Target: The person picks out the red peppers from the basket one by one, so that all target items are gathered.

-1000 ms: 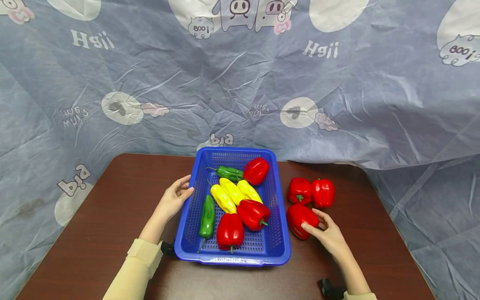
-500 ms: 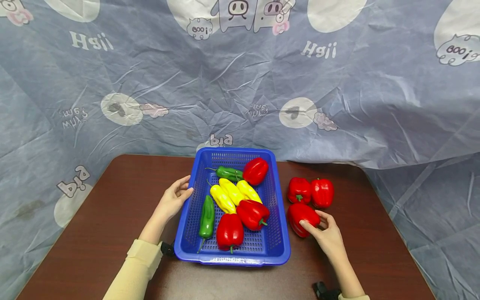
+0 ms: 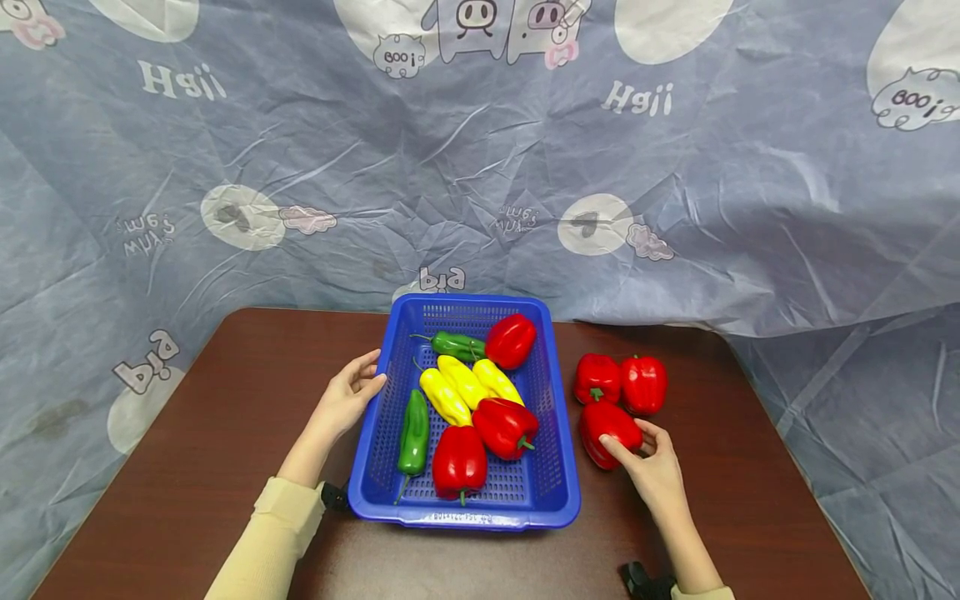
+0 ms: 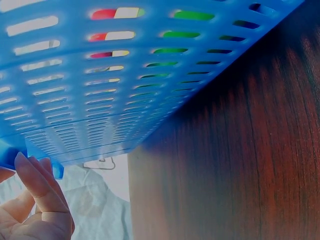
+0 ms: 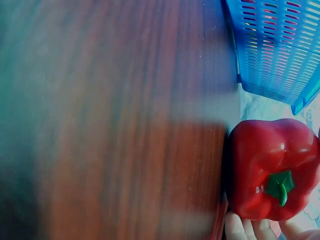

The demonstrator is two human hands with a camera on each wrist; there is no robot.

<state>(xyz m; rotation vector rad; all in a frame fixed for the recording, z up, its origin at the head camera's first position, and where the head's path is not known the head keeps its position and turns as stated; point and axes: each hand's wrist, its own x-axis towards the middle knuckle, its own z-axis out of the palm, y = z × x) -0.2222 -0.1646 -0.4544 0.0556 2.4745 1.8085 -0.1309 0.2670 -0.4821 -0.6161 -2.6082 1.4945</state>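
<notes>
Blue basket (image 3: 465,518): stiff-looking, probably light; left hand (image 3: 349,398) pinches its left rim (image 3: 365,450), a sensible hold. Right hand (image 3: 657,471) grips a red pepper (image 3: 610,429) between thumb and fingers, just right of the basket. Pepper looks firm, slick, likely light, best taken round its broad body, not by the stem (image 5: 282,189).

Bare hands (image 3: 347,396), pale yellow sleeves (image 3: 272,533), black wrist cameras (image 3: 334,497)

The right hand (image 5: 260,231) holds a red bell pepper (image 5: 257,160), its green stem (image 5: 283,192) facing the camera, near the slotted wall of a blue basket (image 5: 274,55), while streaked brown tabletop (image 5: 135,125) fills much of the view
</notes>
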